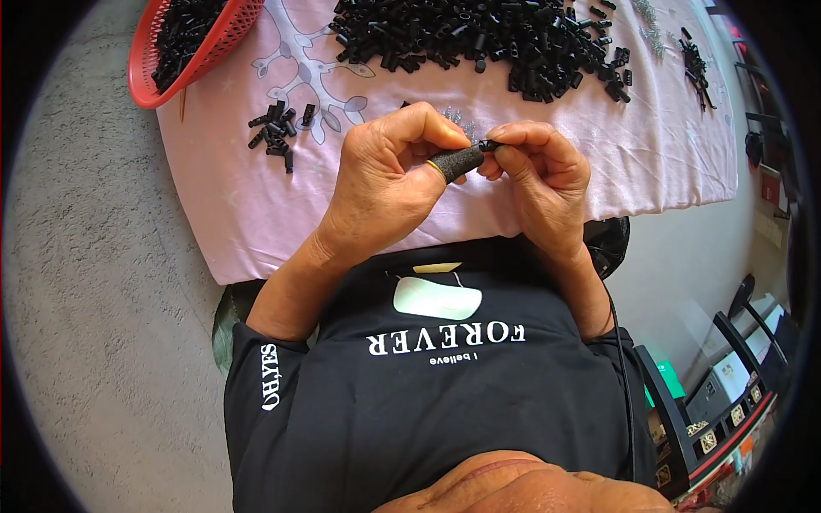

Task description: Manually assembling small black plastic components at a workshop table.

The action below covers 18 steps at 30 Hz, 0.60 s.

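Note:
My left hand (385, 179) and my right hand (539, 175) meet above the front edge of a table covered with a pink cloth (256, 197). A dark fabric cot (455, 162) covers my left thumb. Both hands pinch one small black tube piece (489, 146) between the fingertips. A big heap of the same black tube pieces (487, 38) lies at the far middle of the cloth. A smaller cluster of them (278, 132) lies to the left of my left hand.
A red plastic basket (145, 73) holding black pieces hangs over the table's far left corner. A few more black pieces (697, 64) lie at the far right. Grey floor lies to the left; a low rack (718, 402) stands at the lower right.

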### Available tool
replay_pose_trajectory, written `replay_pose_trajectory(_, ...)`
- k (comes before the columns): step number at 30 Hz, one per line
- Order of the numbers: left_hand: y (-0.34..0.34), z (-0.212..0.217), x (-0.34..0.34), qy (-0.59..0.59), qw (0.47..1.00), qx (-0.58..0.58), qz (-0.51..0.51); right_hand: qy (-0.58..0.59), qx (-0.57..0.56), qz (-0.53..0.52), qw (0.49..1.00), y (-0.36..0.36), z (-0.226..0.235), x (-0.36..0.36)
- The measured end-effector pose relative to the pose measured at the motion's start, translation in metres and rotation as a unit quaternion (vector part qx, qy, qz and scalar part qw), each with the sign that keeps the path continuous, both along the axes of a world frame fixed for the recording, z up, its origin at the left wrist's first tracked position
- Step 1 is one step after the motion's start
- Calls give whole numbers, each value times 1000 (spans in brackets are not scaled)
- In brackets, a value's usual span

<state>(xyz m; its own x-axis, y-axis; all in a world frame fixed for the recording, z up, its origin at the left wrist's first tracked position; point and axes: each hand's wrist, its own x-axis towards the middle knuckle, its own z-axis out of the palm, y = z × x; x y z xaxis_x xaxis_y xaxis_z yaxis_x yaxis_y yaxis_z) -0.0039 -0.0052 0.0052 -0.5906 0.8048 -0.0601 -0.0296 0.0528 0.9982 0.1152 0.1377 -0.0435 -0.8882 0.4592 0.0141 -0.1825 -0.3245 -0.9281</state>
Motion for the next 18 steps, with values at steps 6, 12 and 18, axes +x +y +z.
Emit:
replay_pose_trajectory(6, 1, 1, 2, -98, 995, 11, 19, 22, 22, -10, 999, -3, 1, 0)
replay_pose_trajectory(12, 0, 1, 0, -74, 997, -3, 10, 29, 52, 17, 998, 0, 0, 2)
replay_pose_trajectory(18, 3, -4, 7, -135, 989, 47, 23, 27, 9, 15, 999, 0, -1, 1)
